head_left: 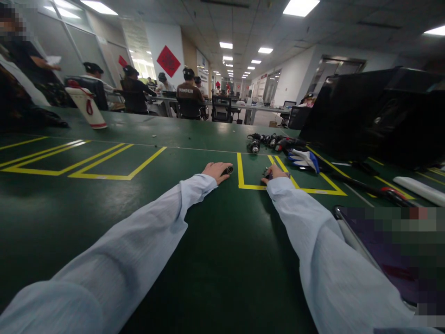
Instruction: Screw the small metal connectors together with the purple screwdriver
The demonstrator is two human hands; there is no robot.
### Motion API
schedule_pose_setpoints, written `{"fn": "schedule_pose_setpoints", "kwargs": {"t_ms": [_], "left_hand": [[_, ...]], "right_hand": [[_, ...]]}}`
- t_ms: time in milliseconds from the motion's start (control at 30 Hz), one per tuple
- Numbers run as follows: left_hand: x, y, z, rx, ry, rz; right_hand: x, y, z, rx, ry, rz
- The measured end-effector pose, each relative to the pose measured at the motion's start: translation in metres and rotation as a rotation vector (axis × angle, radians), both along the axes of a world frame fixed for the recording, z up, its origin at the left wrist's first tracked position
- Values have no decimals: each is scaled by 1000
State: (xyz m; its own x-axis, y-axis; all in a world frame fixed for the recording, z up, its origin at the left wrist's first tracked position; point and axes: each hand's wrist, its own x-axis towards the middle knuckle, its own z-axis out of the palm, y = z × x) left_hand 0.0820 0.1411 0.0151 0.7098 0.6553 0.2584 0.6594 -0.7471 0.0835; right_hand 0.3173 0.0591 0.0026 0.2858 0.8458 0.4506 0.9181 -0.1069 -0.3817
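Observation:
My left hand [215, 171] rests low over the green tabletop [222, 222], its fingers closed around a small dark cylinder [228, 170] whose round, metallic end faces right. To the right, inside a yellow-taped outline, my right hand [277, 172] is closed on a small dark object with shiny metal parts [267, 174]. Its kind cannot be made out, since the fingers cover most of it. The two hands are apart, with one yellow tape line [240, 169] between them. Light blue sleeves cover both arms.
Beyond my right hand lie several black cylindrical parts with cables [255, 146] and a blue-and-white glove [302, 159]. A phone-like device [375, 246] is near my right forearm. Black monitors [368, 111] stand at right, a white cup [88, 107] at left. People sit at desks behind.

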Motion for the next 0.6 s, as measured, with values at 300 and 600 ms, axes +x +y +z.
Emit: {"fn": "schedule_pose_setpoints", "kwargs": {"t_ms": [300,600], "left_hand": [[-16,-35,10,45,-3,-41],[-55,-145,11,70,-33,-290]], "right_hand": [[-15,-12,6,43,-121,69],[-111,-67,-4,277,433,344]]}}
